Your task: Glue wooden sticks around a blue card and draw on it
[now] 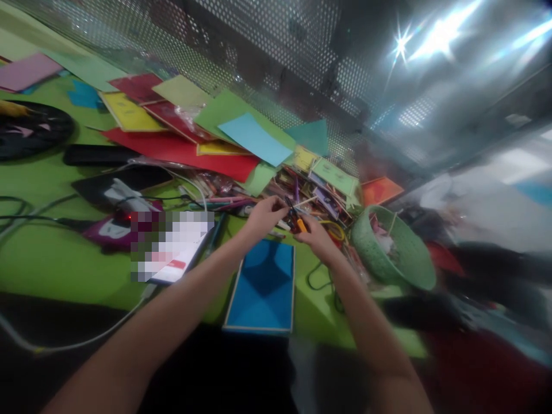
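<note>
Both my hands meet above the green table [64,259], just past a blue folded paper sheet [263,287]. My left hand [265,217] has its fingers pinched together on something small that I cannot make out. My right hand [317,236] is closed around a small tool with an orange and black handle [298,221], possibly scissors. The picture is blurred by motion, so finer detail is lost.
Coloured paper sheets [254,138] lie piled at the back, with pens and sticks [224,201] in front of them. A green basket [392,250] stands at the right. Cables [26,213], a black mat [34,129] and a pixelated card [172,247] lie on the left.
</note>
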Demonstrator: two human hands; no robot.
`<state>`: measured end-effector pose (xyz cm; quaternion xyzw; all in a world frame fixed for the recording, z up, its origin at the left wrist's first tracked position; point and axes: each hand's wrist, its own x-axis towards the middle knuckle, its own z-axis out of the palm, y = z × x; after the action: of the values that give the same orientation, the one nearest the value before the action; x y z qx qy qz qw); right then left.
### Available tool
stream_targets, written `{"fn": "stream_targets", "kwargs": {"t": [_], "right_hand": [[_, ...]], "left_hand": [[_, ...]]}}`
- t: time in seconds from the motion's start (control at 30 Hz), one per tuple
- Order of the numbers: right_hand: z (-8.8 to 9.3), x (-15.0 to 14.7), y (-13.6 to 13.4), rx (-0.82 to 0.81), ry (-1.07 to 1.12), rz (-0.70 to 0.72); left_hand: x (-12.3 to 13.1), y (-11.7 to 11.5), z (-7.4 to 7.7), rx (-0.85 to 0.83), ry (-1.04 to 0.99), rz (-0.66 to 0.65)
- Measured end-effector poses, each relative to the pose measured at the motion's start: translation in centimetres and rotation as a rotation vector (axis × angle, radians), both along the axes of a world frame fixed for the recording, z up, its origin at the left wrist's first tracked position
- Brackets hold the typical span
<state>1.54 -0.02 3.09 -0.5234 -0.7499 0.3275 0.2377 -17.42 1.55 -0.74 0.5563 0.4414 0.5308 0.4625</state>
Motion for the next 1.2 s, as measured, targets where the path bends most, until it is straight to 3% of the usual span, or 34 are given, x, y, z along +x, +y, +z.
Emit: {"fn": "stream_targets", "kwargs": {"t": [0.23, 0.5, 0.87, 1.03, 1.2], "right_hand": [[-0.2, 0.0, -0.4, -0.019, 0.017, -0.05], [-0.3, -0.1, -0.1, 0.106, -0.042, -0.115], [-0.6, 0.7, -0.4, 0.164, -0.158, -0.103], [-0.7, 1.9, 1.1, 0.196, -0.218, -0.112], [0.6, 3.5, 4.1, 0.326, -0.519, -0.218]], "left_hand": [[-0.3, 0.0, 0.1, 0.026, 0.119, -0.01], [-0.7, -0.1, 0.0, 0.071, 0.265, 0.073], [-0.3, 0.0, -0.6, 0.105, 0.307, 0.074], [-1.1, 0.2, -0.3, 0.078, 0.341, 0.093], [-2.0, 0.2, 0.4, 0.075, 0.4, 0.093]]}}
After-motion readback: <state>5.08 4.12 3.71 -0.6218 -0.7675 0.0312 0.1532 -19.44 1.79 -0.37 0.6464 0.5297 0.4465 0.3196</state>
